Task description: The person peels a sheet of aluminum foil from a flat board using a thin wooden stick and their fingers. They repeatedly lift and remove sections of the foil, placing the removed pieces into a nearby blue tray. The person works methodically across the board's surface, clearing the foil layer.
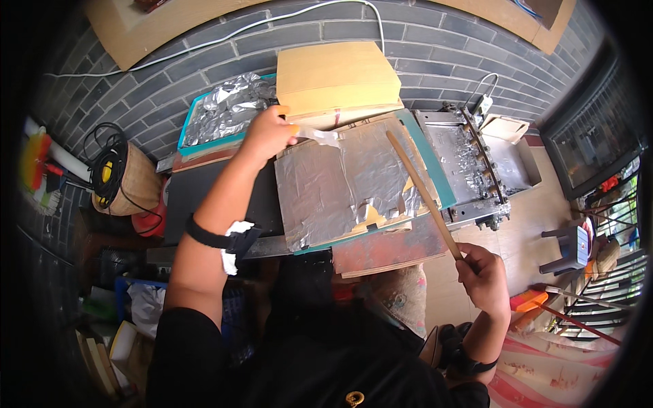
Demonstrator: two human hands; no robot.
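My left hand (267, 137), with orange covers on its fingertips, is closed in a pinch on one end of a thin silvery strip (321, 136). That strip reaches over the far edge of a board covered in wrinkled silver foil (309, 194). The foil is torn in places, and yellowish patches show near its front edge. My right hand (484, 277) grips the lower end of a long, flat wooden stick (423, 185). Its far end slants up and left over the right part of the foil-covered board; whether it touches the foil I cannot tell.
Behind the board stands a yellow-tan cardboard box (337, 75), beside a teal tray (187, 132) of crumpled foil. A metal frame machine (462, 163) sits to the right. At left is a woven basket (139, 178) with a coiled black cable (109, 160). A blue-grey stool (570, 246) stands far right.
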